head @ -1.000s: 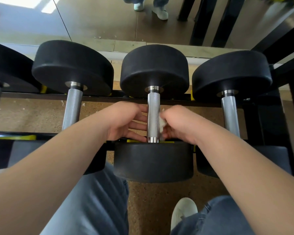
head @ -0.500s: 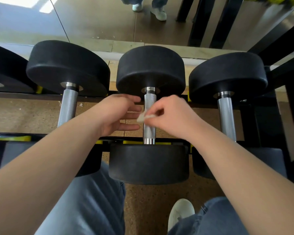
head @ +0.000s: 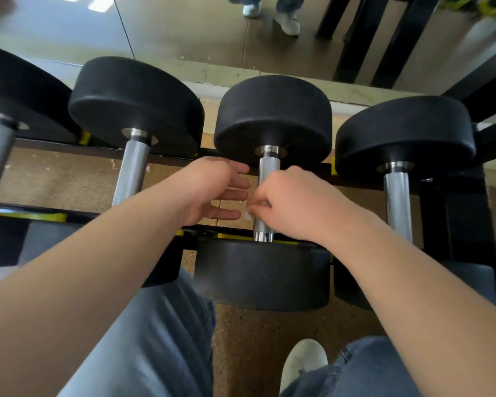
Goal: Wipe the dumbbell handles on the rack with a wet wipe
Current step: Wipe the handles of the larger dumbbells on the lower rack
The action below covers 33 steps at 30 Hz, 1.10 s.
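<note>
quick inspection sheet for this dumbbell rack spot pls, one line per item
surface: black rack with yellow trim, holding four dumbbells side by side above a speckled brown floor
job's things: third handle from the left, steel showing above and below the hands; wet wipe, only a small white bit visible
clutter: nothing seen
hands: left hand fingers straight, beside the handle, gripping nothing; right hand pinches the wipe against the handle
cables: nothing seen
surroundings: mirror behind the rack, reflecting someone's shoes; white shoe below
</note>
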Motion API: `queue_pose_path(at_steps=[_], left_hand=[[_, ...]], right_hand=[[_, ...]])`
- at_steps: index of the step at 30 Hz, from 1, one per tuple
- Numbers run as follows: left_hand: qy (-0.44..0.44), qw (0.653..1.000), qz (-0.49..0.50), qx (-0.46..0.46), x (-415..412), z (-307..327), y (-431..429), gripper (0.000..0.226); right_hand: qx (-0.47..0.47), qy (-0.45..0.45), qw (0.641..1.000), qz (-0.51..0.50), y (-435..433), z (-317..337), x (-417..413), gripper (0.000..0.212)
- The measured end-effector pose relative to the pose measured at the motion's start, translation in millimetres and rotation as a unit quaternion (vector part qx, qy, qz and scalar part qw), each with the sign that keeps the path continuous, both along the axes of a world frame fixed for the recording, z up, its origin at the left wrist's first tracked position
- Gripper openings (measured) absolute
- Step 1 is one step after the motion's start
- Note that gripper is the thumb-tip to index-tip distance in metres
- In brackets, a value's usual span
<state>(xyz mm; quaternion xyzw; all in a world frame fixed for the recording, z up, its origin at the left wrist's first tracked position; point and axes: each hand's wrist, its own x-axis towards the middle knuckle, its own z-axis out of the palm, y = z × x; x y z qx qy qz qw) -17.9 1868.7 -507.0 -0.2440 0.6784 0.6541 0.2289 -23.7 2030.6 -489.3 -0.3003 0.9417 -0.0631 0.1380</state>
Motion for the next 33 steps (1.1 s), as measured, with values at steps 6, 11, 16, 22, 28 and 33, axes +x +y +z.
queue_pose_path(at_steps=[6,11,16,22,28,33], left_hand=[[-0.017,0.998,-0.066,0.000,2,-1,4,0.028],[-0.007,0.996,-0.085,0.024,2,0,5,0.028],[-0.009,0.996,-0.084,0.029,2,-1,6,0.033],[-0.011,0.996,-0.083,0.034,2,-2,7,0.031],[-0.010,0.996,-0.090,0.009,5,0,11,0.032],[-0.014,0.996,-0.092,-0.004,5,0,11,0.034]], right_hand=[[-0.094,0.015,0.994,-0.045,5,-6,-13,0.021],[-0.220,0.050,0.964,-0.139,8,-13,-20,0.008],[-0.117,-0.131,0.980,-0.099,20,-5,-2,0.013],[-0.324,-0.117,0.893,-0.288,15,-24,-10,0.017],[-0.329,-0.300,0.818,-0.364,20,-29,-8,0.014],[-0.275,-0.448,0.745,-0.410,18,-26,-8,0.033]])
